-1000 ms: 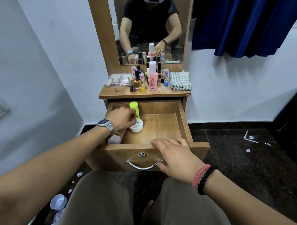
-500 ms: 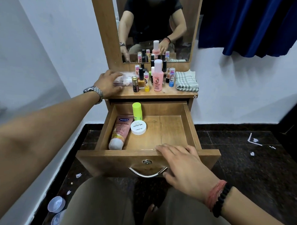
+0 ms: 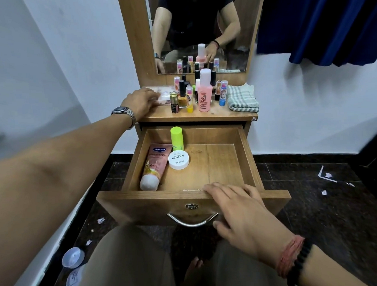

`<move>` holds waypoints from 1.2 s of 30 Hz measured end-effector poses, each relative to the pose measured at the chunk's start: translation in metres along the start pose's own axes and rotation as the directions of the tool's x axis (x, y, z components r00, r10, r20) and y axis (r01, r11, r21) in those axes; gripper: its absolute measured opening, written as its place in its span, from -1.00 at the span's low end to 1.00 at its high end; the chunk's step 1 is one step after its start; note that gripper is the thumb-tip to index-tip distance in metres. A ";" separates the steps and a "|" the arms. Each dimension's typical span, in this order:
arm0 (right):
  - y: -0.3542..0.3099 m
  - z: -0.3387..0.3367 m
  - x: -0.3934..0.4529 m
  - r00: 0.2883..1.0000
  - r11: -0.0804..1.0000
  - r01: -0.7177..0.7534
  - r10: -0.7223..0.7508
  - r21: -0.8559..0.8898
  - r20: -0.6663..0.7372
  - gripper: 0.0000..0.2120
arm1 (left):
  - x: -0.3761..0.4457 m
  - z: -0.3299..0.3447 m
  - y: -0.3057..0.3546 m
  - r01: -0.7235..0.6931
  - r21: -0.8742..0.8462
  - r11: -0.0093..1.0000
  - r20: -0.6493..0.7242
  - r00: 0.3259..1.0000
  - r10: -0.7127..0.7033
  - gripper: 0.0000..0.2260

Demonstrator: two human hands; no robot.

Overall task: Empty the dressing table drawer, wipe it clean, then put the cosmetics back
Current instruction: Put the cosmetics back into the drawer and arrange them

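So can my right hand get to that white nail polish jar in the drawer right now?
Probably yes. The right hand rests on the drawer front edge, the white jar lies uncovered just ahead, with bare drawer floor between them.

- We see the dressing table top [image 3: 207,116] carrying a cluster of small bottles [image 3: 186,95], a tall pink bottle [image 3: 205,94] and, at three o'clock, a folded checked cloth [image 3: 242,99].
- At nine o'clock lies a clear case [image 3: 163,97].
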State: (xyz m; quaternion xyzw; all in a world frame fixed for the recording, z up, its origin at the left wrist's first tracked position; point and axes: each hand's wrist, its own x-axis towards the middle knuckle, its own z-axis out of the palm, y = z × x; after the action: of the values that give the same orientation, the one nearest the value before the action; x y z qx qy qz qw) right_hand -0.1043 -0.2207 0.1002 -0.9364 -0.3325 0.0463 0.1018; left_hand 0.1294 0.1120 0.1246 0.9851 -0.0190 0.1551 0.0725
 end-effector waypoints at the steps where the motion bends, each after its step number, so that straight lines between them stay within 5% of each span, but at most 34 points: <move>1: 0.000 0.000 0.000 1.000 1.000 0.001 -0.001 0.002 0.000 -0.40 | -0.001 -0.001 0.000 0.012 -0.005 1.000 -0.006 1.000 -0.012 -0.72; 10: 0.006 -0.005 0.007 1.000 0.999 0.007 -0.008 0.038 0.014 -0.49 | -0.006 -0.020 0.012 0.254 -0.167 0.953 -0.007 0.966 -0.259 -0.67; 13: 0.011 -0.007 0.017 0.999 0.995 -0.009 0.005 0.099 0.049 -0.51 | -0.005 -0.020 0.011 0.453 -0.369 0.812 0.147 0.891 -0.430 -0.44; 16: 0.013 -0.002 0.022 0.998 0.994 -0.019 0.012 0.105 0.065 -0.48 | -0.006 -0.012 0.014 0.475 -0.425 0.771 0.262 0.879 -0.397 -0.22; 27: 0.016 0.007 0.021 1.000 0.998 0.011 -0.013 0.066 0.025 -0.49 | -0.011 -0.006 0.005 0.400 -0.373 0.837 0.098 0.914 -0.393 -0.40; 36: 0.015 0.008 0.021 1.000 0.999 0.003 -0.004 0.051 0.021 -0.50 | -0.024 -0.022 -0.020 0.502 -0.440 0.744 0.120 0.855 -0.505 -0.53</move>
State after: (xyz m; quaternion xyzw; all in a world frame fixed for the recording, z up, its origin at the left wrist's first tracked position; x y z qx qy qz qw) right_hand -0.0800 -0.2173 0.0890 -0.9324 -0.3340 0.0646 0.1224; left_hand 0.1014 0.1352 0.1349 0.9075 0.2117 0.1244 0.3407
